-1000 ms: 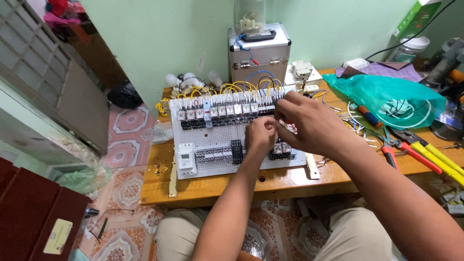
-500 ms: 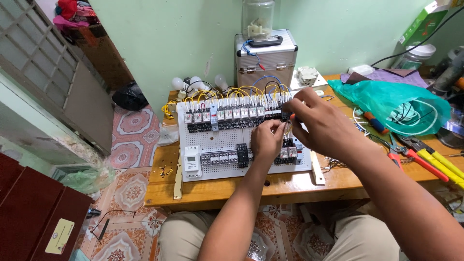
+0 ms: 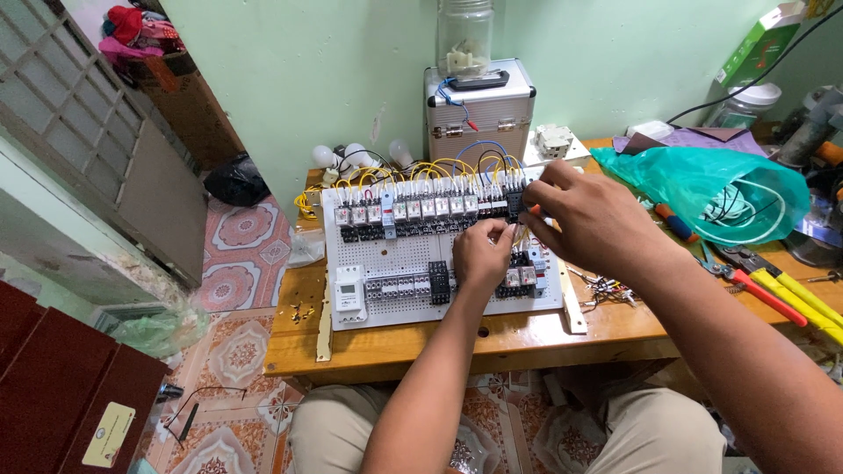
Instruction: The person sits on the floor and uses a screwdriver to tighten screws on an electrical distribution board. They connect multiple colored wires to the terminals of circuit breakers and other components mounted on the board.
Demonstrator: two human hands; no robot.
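— Where are your hands?

— Both are on the white perforated control panel, which lies flat on the wooden table in front of you. Your left hand is curled, fingertips pinched near a yellow wire at the right end of the relay row. Your right hand closes on a small orange-handled screwdriver, its tip at the same spot.

— What lies around you?

— A green plastic bag sits right of the panel, with red-and-yellow pliers beside it. A metal case stands behind the panel, a glass jar on top.
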